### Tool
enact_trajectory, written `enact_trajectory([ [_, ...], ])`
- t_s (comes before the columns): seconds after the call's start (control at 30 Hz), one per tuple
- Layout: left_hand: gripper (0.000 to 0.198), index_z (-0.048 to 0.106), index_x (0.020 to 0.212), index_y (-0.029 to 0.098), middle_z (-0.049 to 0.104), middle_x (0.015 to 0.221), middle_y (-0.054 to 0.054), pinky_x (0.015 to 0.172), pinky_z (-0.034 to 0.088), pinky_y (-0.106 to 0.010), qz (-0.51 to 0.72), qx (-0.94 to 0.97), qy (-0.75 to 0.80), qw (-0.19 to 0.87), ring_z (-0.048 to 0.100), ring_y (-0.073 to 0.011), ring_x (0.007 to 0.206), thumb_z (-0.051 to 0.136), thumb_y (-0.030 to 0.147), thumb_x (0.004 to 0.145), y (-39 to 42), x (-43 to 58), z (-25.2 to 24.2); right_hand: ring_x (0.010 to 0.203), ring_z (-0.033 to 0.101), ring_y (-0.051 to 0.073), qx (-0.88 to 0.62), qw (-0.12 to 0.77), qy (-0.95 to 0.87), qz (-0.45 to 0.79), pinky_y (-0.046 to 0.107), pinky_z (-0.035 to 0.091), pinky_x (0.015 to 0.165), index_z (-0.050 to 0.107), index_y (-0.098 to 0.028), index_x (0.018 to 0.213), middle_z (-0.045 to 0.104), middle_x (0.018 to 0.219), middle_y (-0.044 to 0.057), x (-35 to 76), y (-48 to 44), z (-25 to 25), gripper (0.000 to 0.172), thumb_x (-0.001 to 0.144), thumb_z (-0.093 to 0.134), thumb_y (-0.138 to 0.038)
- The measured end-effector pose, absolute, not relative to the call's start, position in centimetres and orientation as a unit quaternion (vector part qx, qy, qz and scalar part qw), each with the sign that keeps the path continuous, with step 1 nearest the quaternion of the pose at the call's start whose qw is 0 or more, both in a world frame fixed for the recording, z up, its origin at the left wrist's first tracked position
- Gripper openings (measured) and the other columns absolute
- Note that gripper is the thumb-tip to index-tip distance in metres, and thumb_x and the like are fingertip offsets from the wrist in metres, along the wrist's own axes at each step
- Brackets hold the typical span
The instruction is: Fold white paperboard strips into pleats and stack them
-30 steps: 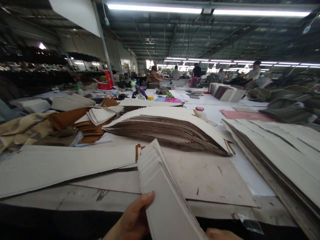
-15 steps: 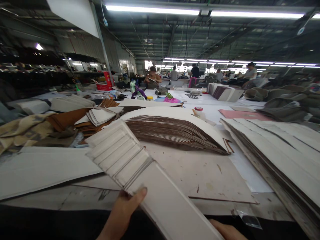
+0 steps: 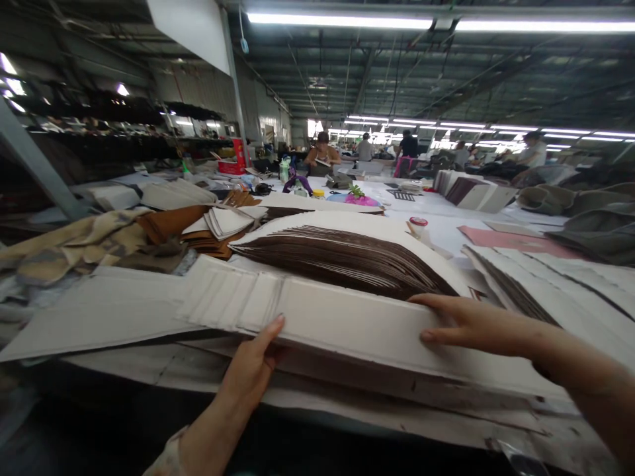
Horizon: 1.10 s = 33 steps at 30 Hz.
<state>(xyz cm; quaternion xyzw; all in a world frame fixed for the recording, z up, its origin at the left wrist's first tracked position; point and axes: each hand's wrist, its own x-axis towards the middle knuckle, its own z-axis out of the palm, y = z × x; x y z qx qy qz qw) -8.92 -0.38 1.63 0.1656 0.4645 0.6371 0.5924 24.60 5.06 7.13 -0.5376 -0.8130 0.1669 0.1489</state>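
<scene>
A bundle of long off-white panels (image 3: 347, 316) stretches across the front of the table, its left ends fanned out in steps. My left hand (image 3: 255, 363) grips the near edge of the bundle, thumb on top and fingers hidden underneath. My right hand (image 3: 459, 320) is closed across the bundle further right, fingers at the far edge and thumb on the top face. Just behind lies a tall curved stack of white-faced pieces (image 3: 337, 261) with dark brown edges. Other flat off-white panels (image 3: 109, 297) lie to the left, partly beneath the fanned ends.
Brown and cream pieces (image 3: 225, 228) and patterned cloth (image 3: 94, 241) are heaped at the left. More layered white sheets (image 3: 585, 277) lie on the right, near a pink sheet (image 3: 516, 241). A red-lidded jar (image 3: 418, 225) stands behind the curved stack. A co-worker (image 3: 322, 155) is across the table.
The bundle has swung from slanting toward me to lying nearly crosswise. My right hand has come up from the bottom edge into view on its right part. The camera view has shifted left.
</scene>
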Motion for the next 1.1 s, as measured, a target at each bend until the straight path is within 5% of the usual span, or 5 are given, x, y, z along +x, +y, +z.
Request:
enact_trajectory([
  [0.13,0.018,0.062,0.087,0.007,0.066,0.09,-0.011,0.06,0.057,-0.025,0.538,0.186,0.487,0.662,0.064,-0.0172,0.076,0.066,0.016,0.072,1.5,-10.7,-0.9,0.12,0.039,0.027,-0.459,0.017,-0.874,0.156,0.039,0.031,0.099,0.044,-0.018,0.127,0.041,0.132,0.011,19.1,6.7,4.1,0.068,0.069,0.057,-0.049],
  [0.37,0.041,0.061,0.085,0.008,0.066,0.073,-0.012,0.041,0.045,-0.015,0.354,0.274,0.517,0.73,0.063,-0.0137,0.055,0.055,0.047,0.077,0.0,-13.1,-0.3,0.128,0.023,0.026,-0.383,0.044,-0.912,0.142,0.042,0.021,0.103,0.037,-0.017,0.131,0.027,0.14,0.015,10.7,6.8,1.8,0.083,0.062,0.061,-0.056],
  [0.5,0.027,0.061,0.073,0.013,0.063,0.062,-0.005,0.043,0.041,-0.016,0.343,0.513,0.593,0.517,0.055,-0.0109,0.048,0.057,0.039,0.076,-1.6,-14.3,0.8,0.126,0.029,0.025,-0.388,0.058,-0.91,0.135,0.042,0.024,0.102,0.034,-0.017,0.132,0.031,0.138,0.014,10.2,7.3,-0.2,0.08,0.066,0.058,-0.055],
  [0.67,0.02,0.061,0.095,0.02,0.062,0.098,-0.007,0.09,0.038,-0.033,0.454,0.68,0.565,0.11,0.053,-0.0201,0.097,0.047,0.022,0.081,0.0,-14.9,0.0,0.126,0.028,0.026,-0.379,0.082,-0.915,0.113,0.044,0.024,0.101,0.035,-0.018,0.132,0.03,0.138,0.015,10.8,7.2,-1.2,0.075,0.069,0.055,-0.052],
  [1.1,0.024,0.058,0.103,0.022,0.053,0.106,-0.005,0.09,0.034,-0.034,0.332,0.737,0.587,0.053,0.045,-0.0198,0.101,0.046,0.02,0.083,2.0,-14.3,-2.4,0.124,0.031,0.028,-0.368,0.1,-0.921,0.077,0.045,0.028,0.099,0.037,-0.025,0.132,0.031,0.138,0.013,11.6,7.2,-1.3,0.067,0.072,0.055,-0.051],
])
